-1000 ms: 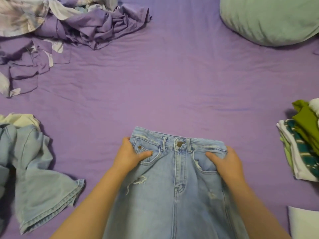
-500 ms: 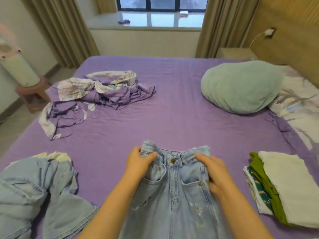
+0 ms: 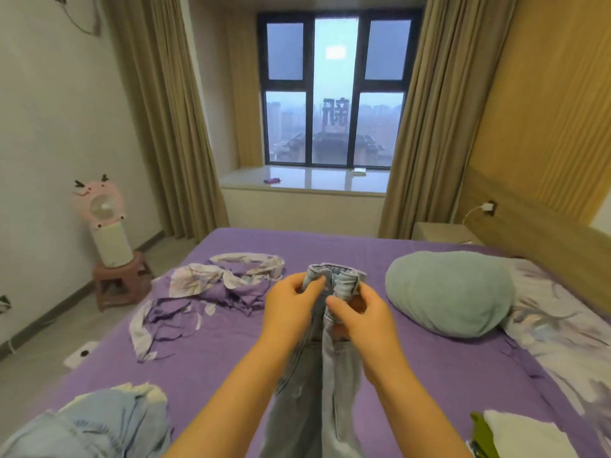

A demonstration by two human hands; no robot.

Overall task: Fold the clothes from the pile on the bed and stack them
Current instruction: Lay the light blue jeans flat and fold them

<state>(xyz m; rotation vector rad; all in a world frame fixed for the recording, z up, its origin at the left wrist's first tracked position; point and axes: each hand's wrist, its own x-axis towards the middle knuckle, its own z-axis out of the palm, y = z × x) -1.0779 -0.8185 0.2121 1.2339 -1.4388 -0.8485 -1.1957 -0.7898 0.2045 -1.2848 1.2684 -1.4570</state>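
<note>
A pair of light blue jeans (image 3: 330, 375) is held up at the centre of the view, lifted clear of the purple bed (image 3: 231, 352), with the waistband bunched at the top and the legs hanging down toward 6 o'clock between the two forearms. The waistband is gripped on its left side by the left hand (image 3: 292, 307), whose fingers are curled round the denim with the thumb pressed on top. The right side of the waistband is pinched by the right hand (image 3: 360, 320), its thumb and curled fingers closed on the fabric just beside the left hand. The two halves of the waistband are brought close together, almost touching. At 7 o'clock, a heap of pale blue denim clothes (image 3: 89, 424) is spread on the bed with a cream piece on top of it. At 5 o'clock, at the picture's edge, a stack of folded clothes (image 3: 515, 434) is seen, white on top with green beside it. At 10 o'clock from the hands, a crumpled purple and white sheet (image 3: 211, 289) is lying on the bed. At 3 o'clock a green pillow (image 3: 449, 292) is resting, and past it a floral pillowcase (image 3: 555, 325) is laid along the wooden headboard. At 12 o'clock a window (image 3: 335, 94) is framed by tan curtains. At 9 o'clock a pink fan (image 3: 101, 206) is set on a white cylinder on a stool (image 3: 119, 279).
</note>
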